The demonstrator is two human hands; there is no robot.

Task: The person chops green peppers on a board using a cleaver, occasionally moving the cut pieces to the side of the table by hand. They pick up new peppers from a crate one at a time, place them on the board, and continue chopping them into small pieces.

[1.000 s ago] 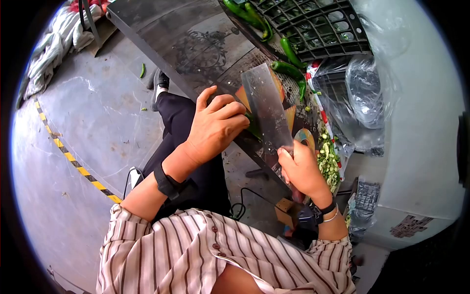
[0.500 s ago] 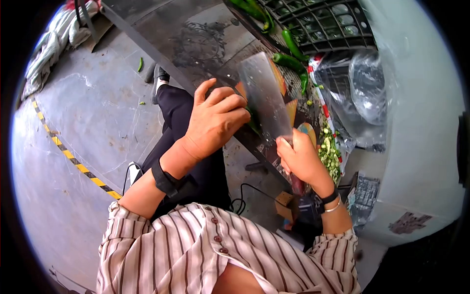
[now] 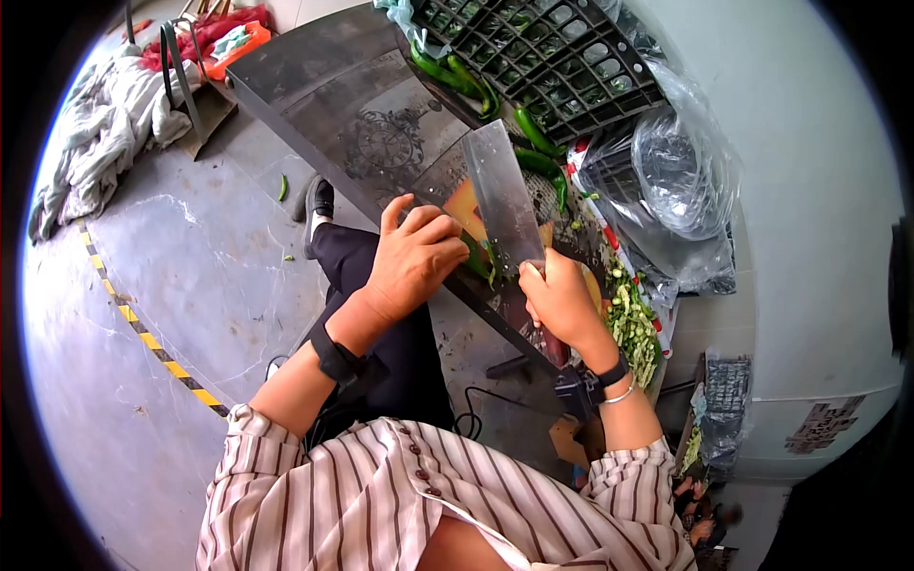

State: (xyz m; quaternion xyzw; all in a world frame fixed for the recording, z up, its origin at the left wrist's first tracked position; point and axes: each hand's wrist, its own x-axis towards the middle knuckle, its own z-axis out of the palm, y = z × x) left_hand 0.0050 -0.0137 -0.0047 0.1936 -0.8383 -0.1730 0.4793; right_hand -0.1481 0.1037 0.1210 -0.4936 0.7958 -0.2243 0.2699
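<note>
My right hand point(image 3: 562, 300) is closed around the handle of a broad cleaver point(image 3: 503, 195), whose flat blade points away from me over the table's edge. Left of the blade, my left hand point(image 3: 414, 252) has its fingers curled over a green pepper point(image 3: 479, 259), with the index finger raised. The pepper's end shows between those fingertips and the cleaver. Beneath the blade is a yellow-and-orange patterned surface point(image 3: 464, 205), partly hidden. A pile of chopped green pepper point(image 3: 632, 324) lies to the right of my right hand.
Whole green peppers point(image 3: 543, 169) lie beyond the blade, beside a black plastic crate point(image 3: 562, 81). Clear plastic bags point(image 3: 671, 181) are at the right. The dark table point(image 3: 314, 90) has a long front edge near my legs. Yellow-black tape point(image 3: 152, 344) crosses the floor.
The view has shifted, so the crate and table sit further left and more of the table's far end shows. More of the pepper is visible beside the blade. Both hands keep their holds.
</note>
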